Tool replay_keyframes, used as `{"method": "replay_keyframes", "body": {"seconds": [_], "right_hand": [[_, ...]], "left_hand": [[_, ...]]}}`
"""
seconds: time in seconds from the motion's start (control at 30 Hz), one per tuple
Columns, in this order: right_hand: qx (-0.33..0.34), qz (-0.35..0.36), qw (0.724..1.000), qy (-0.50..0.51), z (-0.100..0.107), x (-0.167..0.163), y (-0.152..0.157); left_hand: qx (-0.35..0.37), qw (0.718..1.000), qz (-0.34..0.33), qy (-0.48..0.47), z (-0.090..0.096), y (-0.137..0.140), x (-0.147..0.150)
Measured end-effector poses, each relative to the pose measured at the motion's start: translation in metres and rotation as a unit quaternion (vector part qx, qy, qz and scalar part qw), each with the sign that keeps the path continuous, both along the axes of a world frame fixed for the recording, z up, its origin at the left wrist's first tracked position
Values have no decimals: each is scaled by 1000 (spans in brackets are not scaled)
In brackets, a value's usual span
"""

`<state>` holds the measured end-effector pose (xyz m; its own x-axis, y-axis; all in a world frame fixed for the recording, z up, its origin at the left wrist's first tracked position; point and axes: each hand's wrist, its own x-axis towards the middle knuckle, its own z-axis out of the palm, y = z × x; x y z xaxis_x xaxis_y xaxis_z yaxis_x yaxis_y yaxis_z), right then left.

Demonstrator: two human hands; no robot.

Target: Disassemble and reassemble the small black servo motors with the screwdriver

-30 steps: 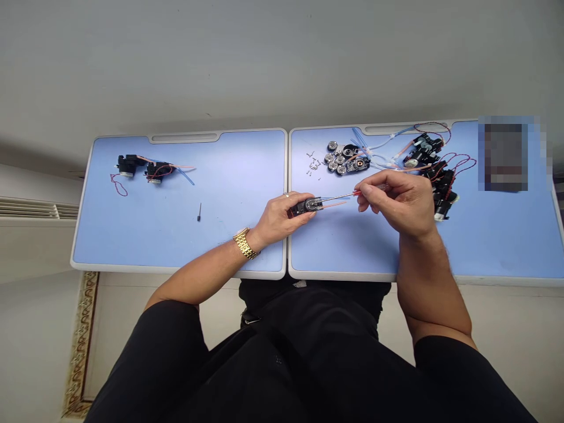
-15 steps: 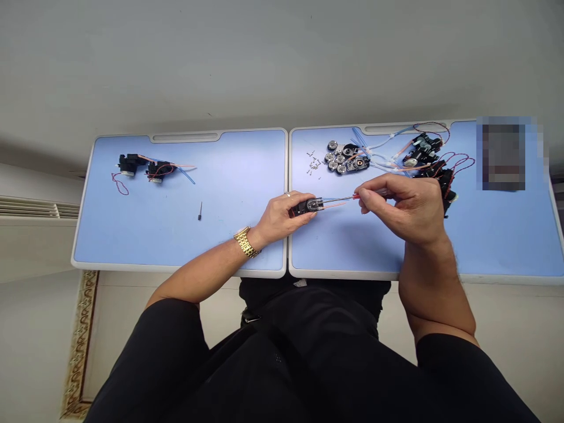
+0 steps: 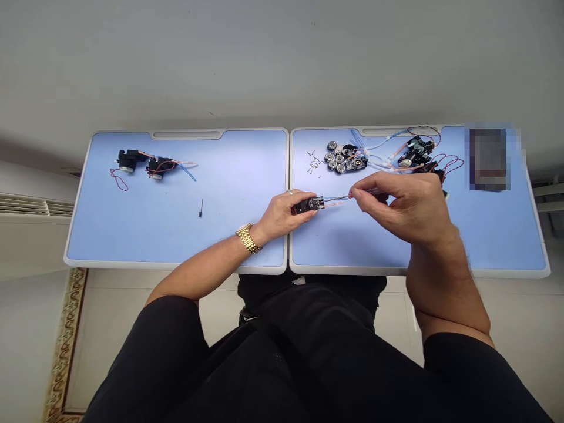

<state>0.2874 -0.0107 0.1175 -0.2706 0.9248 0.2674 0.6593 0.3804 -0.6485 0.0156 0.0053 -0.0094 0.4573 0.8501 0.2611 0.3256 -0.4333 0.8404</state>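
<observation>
My left hand (image 3: 282,212), a ring on one finger, grips a small black mechanical assembly (image 3: 304,205) near the seam between the two tabletops. A round metal part shows on its right end, and an orange tube and a blue tube stick out rightward. My right hand (image 3: 403,205) pinches a screwdriver (image 3: 338,198) with a red collar; its thin shaft points left toward the assembly. Whether the tip touches a screw is too small to tell. Loose small screws (image 3: 314,163) lie beyond my left hand, beside a cluster of round metal-and-black parts (image 3: 346,158).
More black assemblies with wires and tubes (image 3: 416,151) lie at the right rear, partly behind my right hand. Two similar assemblies (image 3: 161,167) sit on the left blue tabletop (image 3: 238,176). A small black-ended pin tool (image 3: 200,209) lies nearer. A blurred dark rectangle (image 3: 487,158) is far right.
My right hand and the screwdriver have shifted slightly left, closer to the assembly. My left hand keeps its grip. The whole view has shifted a little.
</observation>
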Motion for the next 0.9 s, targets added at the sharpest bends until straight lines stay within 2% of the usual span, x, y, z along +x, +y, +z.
{"method": "replay_keyframes", "body": {"seconds": [0.13, 0.27, 0.53, 0.73, 0.9], "right_hand": [[24, 36, 993, -109, 17, -11, -1], [17, 79, 965, -250, 38, -24, 1], [-49, 152, 921, -356, 66, -42, 5], [-59, 132, 902, -407, 66, -50, 8], [-29, 82, 898, -432, 62, -55, 9]], "left_hand": [[-6, 1000, 0, 7, 1, 0, 0], [-19, 1000, -12, 14, 1, 0, 0], [-7, 1000, -24, 4, 1, 2, 0], [-10, 1000, -23, -2, -2, 3, 1], [-3, 1000, -27, -15, -4, 5, 1]]}}
